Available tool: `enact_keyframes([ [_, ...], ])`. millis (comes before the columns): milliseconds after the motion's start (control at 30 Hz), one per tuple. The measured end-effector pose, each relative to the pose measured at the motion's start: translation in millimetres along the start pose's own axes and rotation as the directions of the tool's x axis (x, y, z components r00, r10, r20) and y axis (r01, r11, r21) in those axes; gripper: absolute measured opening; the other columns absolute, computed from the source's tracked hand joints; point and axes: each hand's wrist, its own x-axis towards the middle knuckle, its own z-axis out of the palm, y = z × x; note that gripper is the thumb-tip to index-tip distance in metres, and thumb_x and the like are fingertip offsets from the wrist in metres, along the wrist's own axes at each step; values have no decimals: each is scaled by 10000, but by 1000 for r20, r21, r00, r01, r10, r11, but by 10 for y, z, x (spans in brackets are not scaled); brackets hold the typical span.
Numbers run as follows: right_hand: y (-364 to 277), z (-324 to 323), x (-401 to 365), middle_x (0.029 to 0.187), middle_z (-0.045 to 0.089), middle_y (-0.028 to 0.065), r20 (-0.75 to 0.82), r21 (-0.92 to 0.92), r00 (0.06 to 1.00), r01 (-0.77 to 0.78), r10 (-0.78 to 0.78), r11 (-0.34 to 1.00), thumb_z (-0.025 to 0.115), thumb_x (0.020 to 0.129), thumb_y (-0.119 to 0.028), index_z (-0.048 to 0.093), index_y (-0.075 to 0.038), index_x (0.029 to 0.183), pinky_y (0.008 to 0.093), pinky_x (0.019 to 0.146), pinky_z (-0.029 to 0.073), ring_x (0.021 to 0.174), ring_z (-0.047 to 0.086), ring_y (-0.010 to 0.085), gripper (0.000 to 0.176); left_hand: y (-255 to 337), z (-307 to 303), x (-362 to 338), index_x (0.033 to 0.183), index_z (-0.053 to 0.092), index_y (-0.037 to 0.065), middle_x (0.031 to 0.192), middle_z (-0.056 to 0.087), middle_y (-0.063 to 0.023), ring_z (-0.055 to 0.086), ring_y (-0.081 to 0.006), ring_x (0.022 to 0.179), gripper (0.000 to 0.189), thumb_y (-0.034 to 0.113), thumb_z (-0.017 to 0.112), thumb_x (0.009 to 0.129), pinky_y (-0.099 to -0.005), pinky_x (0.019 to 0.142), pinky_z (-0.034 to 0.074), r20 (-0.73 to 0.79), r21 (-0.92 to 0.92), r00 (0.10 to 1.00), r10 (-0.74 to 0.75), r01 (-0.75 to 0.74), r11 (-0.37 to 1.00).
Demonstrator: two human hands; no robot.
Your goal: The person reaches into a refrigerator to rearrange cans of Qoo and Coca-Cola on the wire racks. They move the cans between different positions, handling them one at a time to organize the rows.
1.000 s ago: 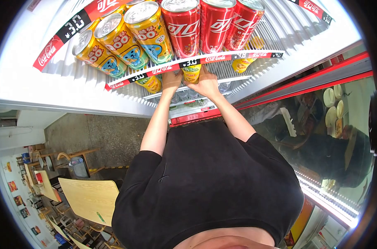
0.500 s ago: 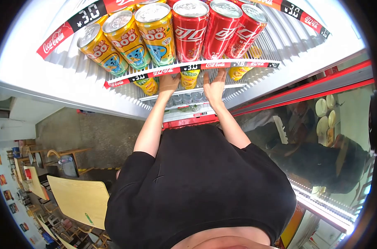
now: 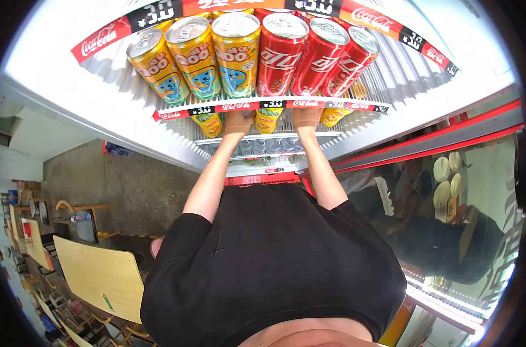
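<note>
As you reach under the curved, glossy price strip [image 3: 234, 106], your fingers are hidden, so I can't tell whether either hand is gripping or released. Left hand [image 3: 238, 123] is between the left yellow drink [image 3: 209, 125] and the middle yellow drink [image 3: 267, 120]; right hand [image 3: 307, 117] is between the middle one and the right yellow drink [image 3: 334, 117]. All three sit on the ribbed wire shelf [image 3: 193, 133] below the strip, labels printed, lower ends tapered. Contact with the middle one: can't tell.

Shelf above, front row: six smooth metal cylinders with silvery round lids. Three yellow cans [image 3: 235, 55] on your left, three red cans [image 3: 282, 55] on your right. More lids behind, partly cut off. Clear, rounded bottles [image 3: 272, 146] lower down, too small to count.
</note>
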Motion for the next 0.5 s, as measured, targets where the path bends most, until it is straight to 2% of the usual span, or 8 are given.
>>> enact_keyframes([
  [100,175,161,53,930,708,209,-20,-69,997,78,-79,995,669,885,-204,694,-22,1006,579,887,463,931,654,463,220,-64,47,10,1299,642,-7,1327,648,-268,577,-449,1270,553,313,776,869,-493,1080,443,14,4,999,-38,38,999],
  [233,331,280,74,935,734,185,-93,-87,984,144,-152,986,645,911,-214,711,-44,1028,543,892,482,945,681,428,217,40,-4,-17,1270,663,-10,1289,670,-269,602,-450,1233,518,315,770,881,-495,1054,460,7,-11,1000,-29,29,1000],
  [300,435,307,58,942,738,186,-12,-56,996,92,-93,994,636,936,-222,710,-39,1037,524,896,488,945,687,410,222,46,-21,-8,1264,668,-10,1281,675,-268,609,-451,1224,508,313,767,885,-496,1047,466,34,-22,999,-43,44,999],
  [367,464,356,66,894,726,175,-54,-51,996,72,-75,996,650,936,-232,708,-48,1018,507,880,493,898,683,406,209,4,21,-26,1253,671,-12,1278,679,-266,615,-446,1221,502,314,768,884,-493,1050,471,-4,-9,999,-33,33,999],
  [433,539,373,39,882,725,162,-6,-165,982,184,-188,969,678,913,-255,713,-67,1012,525,872,486,881,682,405,215,-26,42,-16,1264,664,-12,1289,675,-262,614,-444,1224,514,315,770,882,-490,1055,472,-14,7,1000,-17,17,1000],
  [467,574,429,44,908,737,142,-34,-80,988,146,-149,986,695,900,-297,718,-85,1024,541,896,471,906,689,386,247,-25,38,-11,1290,645,-14,1326,658,-258,598,-445,1250,544,316,775,878,-489,1072,462,-1,-20,999,-37,37,999],
  [500,607,477,22,923,740,140,-36,-81,989,139,-143,987,699,898,-307,718,-85,1031,542,909,466,919,691,379,259,-26,38,-15,1298,639,-14,1337,651,-257,590,-447,1260,555,318,778,876,-489,1077,458,19,-13,997,-74,74,997],
])
